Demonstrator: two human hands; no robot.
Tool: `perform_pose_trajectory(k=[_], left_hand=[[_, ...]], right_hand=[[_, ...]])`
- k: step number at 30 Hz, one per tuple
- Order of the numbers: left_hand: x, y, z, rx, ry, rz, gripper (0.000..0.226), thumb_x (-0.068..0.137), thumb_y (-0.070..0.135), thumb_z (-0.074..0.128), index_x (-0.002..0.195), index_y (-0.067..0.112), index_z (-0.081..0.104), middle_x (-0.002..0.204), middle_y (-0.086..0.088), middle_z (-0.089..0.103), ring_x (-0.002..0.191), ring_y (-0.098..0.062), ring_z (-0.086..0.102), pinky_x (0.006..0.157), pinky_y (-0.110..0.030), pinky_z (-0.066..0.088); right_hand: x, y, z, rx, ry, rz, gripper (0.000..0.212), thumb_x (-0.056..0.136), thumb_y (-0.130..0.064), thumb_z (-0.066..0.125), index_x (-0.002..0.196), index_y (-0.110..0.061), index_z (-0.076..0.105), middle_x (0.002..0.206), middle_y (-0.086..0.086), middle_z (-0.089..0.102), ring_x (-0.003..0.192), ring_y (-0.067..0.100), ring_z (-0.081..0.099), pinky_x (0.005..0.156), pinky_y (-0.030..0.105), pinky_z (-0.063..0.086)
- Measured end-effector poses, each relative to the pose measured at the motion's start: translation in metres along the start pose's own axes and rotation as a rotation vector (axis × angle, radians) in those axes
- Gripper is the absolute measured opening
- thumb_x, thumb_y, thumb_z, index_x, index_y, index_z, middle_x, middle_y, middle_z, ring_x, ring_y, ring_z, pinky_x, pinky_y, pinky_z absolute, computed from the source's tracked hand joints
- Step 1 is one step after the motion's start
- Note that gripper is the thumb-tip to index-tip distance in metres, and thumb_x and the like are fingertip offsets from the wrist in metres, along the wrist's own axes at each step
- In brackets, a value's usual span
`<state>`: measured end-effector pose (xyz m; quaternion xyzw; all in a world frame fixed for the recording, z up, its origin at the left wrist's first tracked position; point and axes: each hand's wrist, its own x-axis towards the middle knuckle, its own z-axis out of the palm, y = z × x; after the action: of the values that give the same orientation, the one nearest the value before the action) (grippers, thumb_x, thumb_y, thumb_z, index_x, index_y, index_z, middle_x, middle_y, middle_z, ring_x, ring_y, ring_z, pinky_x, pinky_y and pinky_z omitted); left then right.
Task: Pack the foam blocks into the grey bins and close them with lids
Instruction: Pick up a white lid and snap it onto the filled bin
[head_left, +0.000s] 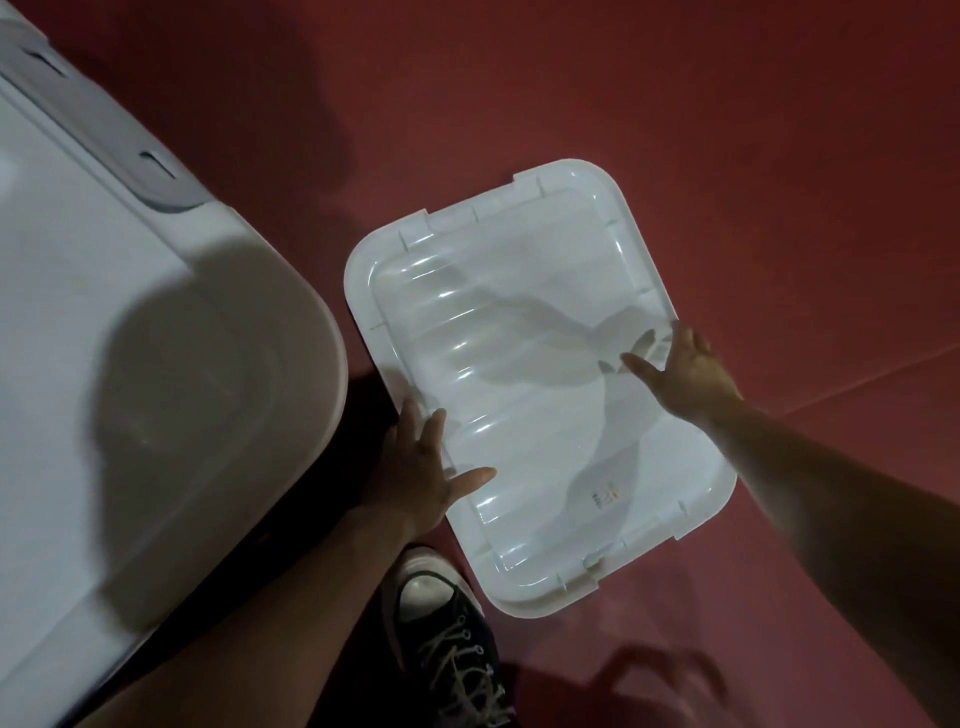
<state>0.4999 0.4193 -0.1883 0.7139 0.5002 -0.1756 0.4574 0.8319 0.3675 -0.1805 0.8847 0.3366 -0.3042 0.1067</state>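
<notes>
A white translucent lid (524, 332) with ribbed top and notched rim lies flat over the red floor; I cannot tell whether a bin sits beneath it. My left hand (421, 467) rests at its left edge, fingers straight and spread, thumb lying on the lid's top. My right hand (680, 374) reaches over the lid's right edge with fingers and thumb spread, touching or just above the surface. Neither hand curls round the rim. A large bin closed with a pale lid (130, 364) and a grey latch (104, 130) fills the left side. No foam blocks are visible.
A black laced sneaker (447, 639) stands on the red floor (727, 130) right below the lid's near corner. The big bin's rounded corner sits close to the lid's left edge. A floor seam runs at the right.
</notes>
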Motion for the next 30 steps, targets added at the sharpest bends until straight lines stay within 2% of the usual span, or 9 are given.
perform_pose_trajectory(k=[2, 4, 7, 13, 15, 17, 20, 24, 30], left_hand=[[0.004, -0.002, 0.003, -0.014, -0.006, -0.009, 0.103, 0.076, 0.069, 0.068, 0.154, 0.016, 0.027, 0.165, -0.012, -0.002, 0.149, -0.031, 0.018, 0.12, -0.035, 0.02], [0.008, -0.003, 0.007, -0.019, 0.011, -0.001, 0.104, 0.073, 0.07, 0.069, 0.153, 0.016, 0.03, 0.165, -0.014, 0.001, 0.148, -0.033, 0.021, 0.12, -0.035, 0.023], [0.01, -0.001, 0.012, -0.002, 0.012, -0.001, 0.109, 0.066, 0.08, 0.062, 0.153, 0.023, 0.03, 0.164, -0.012, 0.007, 0.142, -0.038, 0.03, 0.117, -0.041, 0.029], [0.007, 0.003, 0.006, -0.116, 0.0, 0.01, 0.11, 0.064, 0.075, 0.072, 0.154, 0.03, 0.027, 0.167, -0.002, 0.004, 0.15, -0.029, 0.02, 0.12, -0.037, 0.023], [0.001, 0.007, -0.001, -0.17, 0.016, 0.009, 0.11, 0.063, 0.074, 0.075, 0.153, 0.029, 0.031, 0.166, -0.001, 0.01, 0.15, -0.023, 0.019, 0.119, -0.032, 0.021], [-0.009, 0.014, -0.01, -0.228, 0.031, -0.001, 0.111, 0.059, 0.075, 0.076, 0.151, 0.028, 0.035, 0.164, -0.001, 0.017, 0.149, -0.019, 0.022, 0.119, -0.031, 0.022], [-0.031, 0.036, -0.03, -0.304, 0.051, 0.008, 0.118, 0.05, 0.085, 0.066, 0.15, 0.028, 0.039, 0.163, -0.001, 0.022, 0.148, -0.017, 0.025, 0.119, -0.03, 0.023], [-0.078, 0.08, -0.068, -0.36, 0.035, 0.06, 0.107, 0.067, 0.072, 0.073, 0.154, 0.027, 0.03, 0.165, 0.001, 0.015, 0.15, -0.011, 0.016, 0.116, -0.024, 0.015], [-0.182, 0.141, -0.156, -0.205, 0.208, 0.146, 0.114, 0.068, 0.084, 0.055, 0.157, 0.02, 0.024, 0.165, -0.004, 0.02, 0.151, -0.016, 0.017, 0.122, -0.03, 0.017]], right_hand=[[0.011, 0.003, 0.001, 0.034, 0.0, 0.032, 0.101, 0.082, -0.07, 0.056, 0.151, -0.008, 0.017, 0.153, 0.021, 0.03, 0.141, 0.041, 0.03, 0.111, 0.055, 0.034], [0.021, 0.008, 0.005, 0.048, -0.047, 0.086, 0.113, 0.079, -0.076, 0.054, 0.155, -0.01, 0.003, 0.159, 0.02, 0.022, 0.144, 0.041, 0.027, 0.113, 0.056, 0.031], [0.031, 0.013, 0.013, 0.071, -0.112, 0.14, 0.122, 0.072, -0.085, 0.05, 0.155, -0.013, -0.004, 0.159, 0.019, 0.025, 0.14, 0.042, 0.035, 0.108, 0.055, 0.038], [0.023, 0.019, 0.0, 0.041, -0.017, 0.104, 0.114, 0.065, -0.089, 0.051, 0.143, -0.008, 0.032, 0.139, 0.018, 0.046, 0.129, 0.038, 0.045, 0.097, 0.048, 0.047], [0.014, 0.015, -0.019, -0.019, 0.063, 0.072, 0.092, 0.073, -0.083, 0.051, 0.124, -0.006, 0.054, 0.126, 0.016, 0.055, 0.121, 0.037, 0.05, 0.096, 0.046, 0.047], [-0.001, 0.01, -0.049, -0.014, 0.162, 0.104, 0.075, 0.076, -0.077, 0.05, 0.099, -0.008, 0.067, 0.106, 0.013, 0.067, 0.103, 0.035, 0.062, 0.084, 0.038, 0.052], [-0.031, 0.015, -0.108, 0.251, 0.224, 0.147, 0.056, 0.074, -0.066, 0.059, 0.077, -0.012, 0.073, 0.069, 0.003, 0.072, 0.071, 0.027, 0.07, 0.063, 0.032, 0.053], [-0.089, 0.019, -0.205, 0.334, 0.29, 0.039, 0.051, 0.084, -0.06, 0.062, 0.078, -0.01, 0.069, 0.072, 0.011, 0.07, 0.069, 0.031, 0.067, 0.065, 0.037, 0.053], [-0.191, 0.022, -0.328, 0.387, 0.501, -0.162, 0.05, 0.086, -0.055, 0.067, 0.073, -0.007, 0.059, 0.069, 0.012, 0.064, 0.065, 0.033, 0.06, 0.059, 0.042, 0.048]])
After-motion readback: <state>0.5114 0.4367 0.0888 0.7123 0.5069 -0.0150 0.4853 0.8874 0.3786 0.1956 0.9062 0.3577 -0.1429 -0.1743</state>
